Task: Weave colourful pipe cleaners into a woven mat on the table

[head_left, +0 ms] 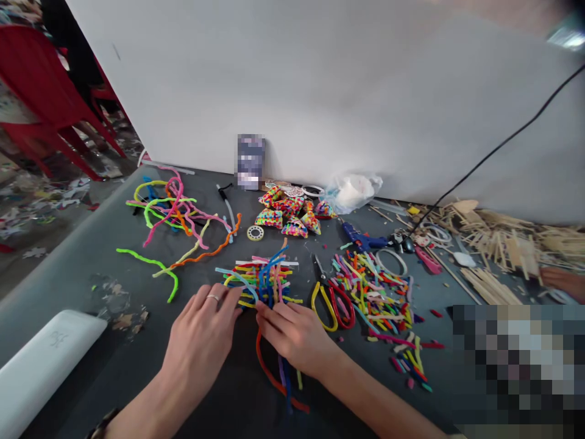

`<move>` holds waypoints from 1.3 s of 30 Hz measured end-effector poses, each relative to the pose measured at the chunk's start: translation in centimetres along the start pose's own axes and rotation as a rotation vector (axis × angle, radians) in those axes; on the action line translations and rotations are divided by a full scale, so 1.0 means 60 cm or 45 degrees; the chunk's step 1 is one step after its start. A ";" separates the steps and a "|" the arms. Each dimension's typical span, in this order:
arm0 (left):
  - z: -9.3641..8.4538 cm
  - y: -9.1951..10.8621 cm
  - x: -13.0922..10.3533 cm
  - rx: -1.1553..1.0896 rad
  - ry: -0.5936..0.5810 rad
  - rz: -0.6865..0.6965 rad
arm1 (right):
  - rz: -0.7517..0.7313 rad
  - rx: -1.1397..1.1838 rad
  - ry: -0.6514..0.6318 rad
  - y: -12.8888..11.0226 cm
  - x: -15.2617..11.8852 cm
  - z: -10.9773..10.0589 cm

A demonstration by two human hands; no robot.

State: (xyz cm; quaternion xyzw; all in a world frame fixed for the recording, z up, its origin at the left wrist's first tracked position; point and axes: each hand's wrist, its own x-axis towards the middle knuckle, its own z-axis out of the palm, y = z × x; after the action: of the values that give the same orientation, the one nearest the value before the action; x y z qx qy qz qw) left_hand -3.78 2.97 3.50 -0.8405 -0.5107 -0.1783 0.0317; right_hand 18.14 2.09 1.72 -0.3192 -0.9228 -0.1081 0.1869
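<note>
A woven piece of colourful pipe cleaners [269, 274] lies on the dark table, with blue, purple and orange-red ends hanging toward me. My left hand [205, 329], with a ring on one finger, has its fingers closed at the weave's left edge, by a light blue strip [235, 278]. At the lower middle, the fingertips of my right hand [297, 335] pinch the strips. The exact strips under the fingertips are partly hidden. Just right of the weave lie scissors [323, 279] with yellow and red handles, beside a heap of short cut pipe cleaners [375, 292].
Long pipe cleaners [173, 213] lie tangled at the left, near a white case [55, 341]. Behind the weave are colourful small bundles [287, 210], a tape ring [255, 233] and a blue glue gun [363, 238]. Wooden sticks [493, 244] and another person's hand [564, 280] are at the right.
</note>
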 end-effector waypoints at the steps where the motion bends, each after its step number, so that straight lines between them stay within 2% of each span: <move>1: 0.004 0.002 -0.007 -0.031 -0.010 0.027 | -0.007 -0.008 -0.021 0.000 0.000 -0.001; 5: 0.014 0.003 -0.010 -0.072 -0.094 0.046 | -0.011 -0.019 -0.070 -0.003 0.002 -0.005; 8: 0.010 0.003 -0.005 -0.098 -0.163 0.074 | -0.024 -0.034 -0.067 -0.005 0.003 -0.006; 13: -0.001 -0.001 -0.009 -0.145 -0.158 0.266 | -0.016 -0.013 -0.087 -0.006 0.004 -0.002; 16: 0.003 -0.009 -0.009 -0.124 -0.150 0.329 | -0.022 -0.025 -0.104 -0.007 0.007 -0.003; 20: 0.018 -0.017 -0.008 -0.023 -0.065 0.294 | -0.035 -0.072 -0.101 -0.010 0.008 -0.006; 23: 0.024 -0.011 -0.006 0.023 -0.051 0.287 | -0.049 -0.094 -0.088 -0.014 0.007 -0.006; 27: 0.026 0.002 0.001 0.058 -0.108 0.302 | -0.075 -0.123 -0.111 -0.020 0.007 -0.006; 32: 0.040 0.001 0.006 0.000 -0.164 0.253 | -0.093 -0.117 -0.166 -0.018 0.012 -0.012; 36: 0.032 0.003 -0.009 0.039 -0.055 0.208 | 0.004 -0.039 -0.226 -0.014 0.005 -0.027; 39: 0.007 0.013 -0.032 0.025 0.096 0.258 | 0.149 0.047 -0.095 -0.022 -0.011 -0.035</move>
State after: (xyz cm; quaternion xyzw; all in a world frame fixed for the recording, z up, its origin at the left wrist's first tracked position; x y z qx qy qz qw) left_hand -3.81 1.09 2.57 -0.8801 -0.4234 -0.2007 0.0769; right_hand 18.35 0.05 3.26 -0.3729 -0.9107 -0.0680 0.1643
